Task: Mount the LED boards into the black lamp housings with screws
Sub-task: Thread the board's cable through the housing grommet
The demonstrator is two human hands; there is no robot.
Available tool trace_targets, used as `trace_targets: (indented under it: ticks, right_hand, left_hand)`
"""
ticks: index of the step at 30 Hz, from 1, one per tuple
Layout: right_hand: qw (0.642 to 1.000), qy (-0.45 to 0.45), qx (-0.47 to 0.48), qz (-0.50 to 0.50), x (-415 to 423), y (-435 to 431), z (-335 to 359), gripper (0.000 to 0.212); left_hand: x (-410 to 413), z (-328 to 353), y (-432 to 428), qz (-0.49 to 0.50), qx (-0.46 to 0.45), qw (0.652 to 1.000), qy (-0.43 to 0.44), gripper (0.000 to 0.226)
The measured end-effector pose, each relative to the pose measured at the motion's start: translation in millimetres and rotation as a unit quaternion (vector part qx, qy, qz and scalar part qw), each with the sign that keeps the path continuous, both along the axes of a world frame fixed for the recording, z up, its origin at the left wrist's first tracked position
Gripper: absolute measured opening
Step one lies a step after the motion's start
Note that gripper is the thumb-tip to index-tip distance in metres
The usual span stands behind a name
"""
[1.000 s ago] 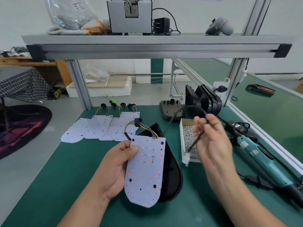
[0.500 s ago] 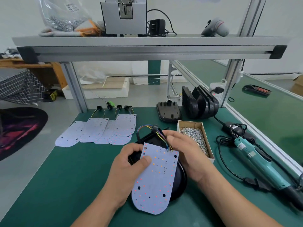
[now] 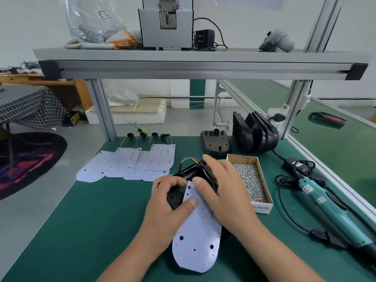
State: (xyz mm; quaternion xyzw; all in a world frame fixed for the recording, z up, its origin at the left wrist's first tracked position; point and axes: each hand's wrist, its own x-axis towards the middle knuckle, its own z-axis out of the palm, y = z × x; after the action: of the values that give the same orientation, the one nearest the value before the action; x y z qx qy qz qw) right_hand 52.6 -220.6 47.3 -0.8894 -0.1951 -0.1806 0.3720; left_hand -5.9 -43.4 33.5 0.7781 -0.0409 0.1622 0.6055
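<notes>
Two hands work one board. The left hand (image 3: 168,202) curls its fingers over the left rim of the housing (image 3: 175,195) and presses its thumb down on the board (image 3: 197,241). The right hand (image 3: 223,190) lies across the housing's far end with its fingers fairly straight and its thumb tip on the board's top edge, beside the wires (image 3: 190,159).

The board lies slanted on the housing, not yet seated, with its rounded end overhanging toward the person. It looks thin, light and stiff, and would likely slide if pushed at one corner. It is best held by its edges and pressed on bare spots near the screw holes, not on the LEDs. The wires are soft and could get pinched underneath.

Right of the housing stands the screw box (image 3: 262,207), with the screwdriver (image 3: 325,206) beyond it. Spare boards (image 3: 126,163) lie behind and to the left on the counter (image 3: 81,220).
</notes>
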Motion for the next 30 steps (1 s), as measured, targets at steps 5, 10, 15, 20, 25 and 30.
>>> trace_targets:
  ticks: [5,10,15,20,25,30]
  right_hand:
    - [0.996,-0.006,0.089,-0.002,4.9,1.7,-2.0,0.037]
    - [0.997,-0.025,0.070,-0.015,8.1,-1.4,-6.1,0.015]
    - [0.988,0.001,0.149,-0.033,9.8,-6.4,-11.2,0.019]
    - [0.969,-0.003,0.247,-0.020,10.1,-12.6,-7.3,0.030]
    - [0.974,-0.105,0.200,0.006,7.9,-13.5,-0.3,0.032]
    - [0.987,-0.105,0.122,0.026,15.4,-17.4,11.1,0.037]
  left_hand:
    - [1.3,-3.3,0.1,-0.019,0.020,1.000,-0.009,0.045]
    - [2.8,-5.5,6.4,-0.065,-0.196,0.978,0.017,0.069]
    - [14.7,-8.0,17.0,-0.059,-0.324,0.941,0.073,0.080]
    - [16.7,-7.7,16.9,-0.049,-0.124,0.988,0.082,0.049]
    - [12.1,-4.8,14.9,-0.063,-0.075,0.991,0.094,0.031]
    - [12.9,-3.3,19.5,-0.045,-0.075,0.994,0.069,0.031]
